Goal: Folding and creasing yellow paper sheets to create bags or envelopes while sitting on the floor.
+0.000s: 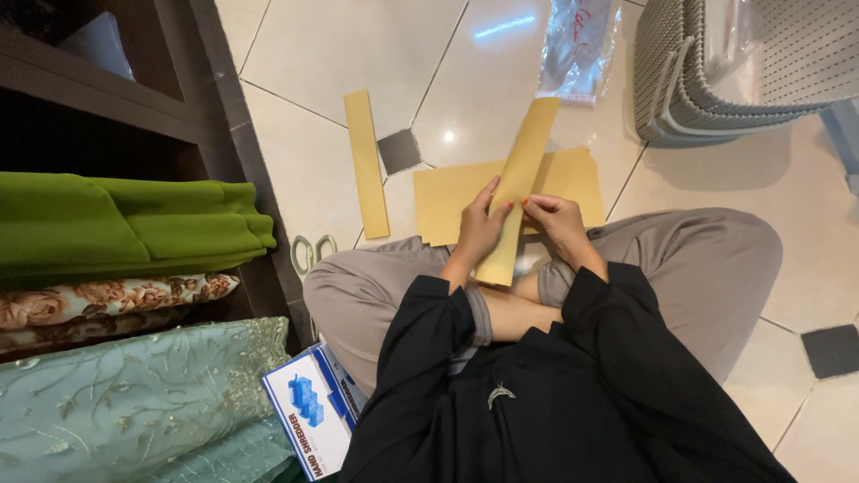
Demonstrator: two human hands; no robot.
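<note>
I sit cross-legged on a tiled floor. Both hands hold a long tan paper strip point(519, 179) that slants up and away from my lap. My left hand point(480, 225) grips its left edge with the thumb on top. My right hand point(557, 220) pinches its right edge. Under the strip, a wider tan sheet point(573, 175) lies flat on the floor in front of my knees. A second narrow tan strip point(367, 164) lies apart on the tiles to the left.
Scissors point(310, 253) lie by my left knee. A blue-and-white box point(313, 411) sits beside my hip. Folded fabrics point(134, 224) fill a dark shelf at left. A clear plastic bag point(580, 46) and stacked grey woven baskets point(716, 72) are on the floor ahead.
</note>
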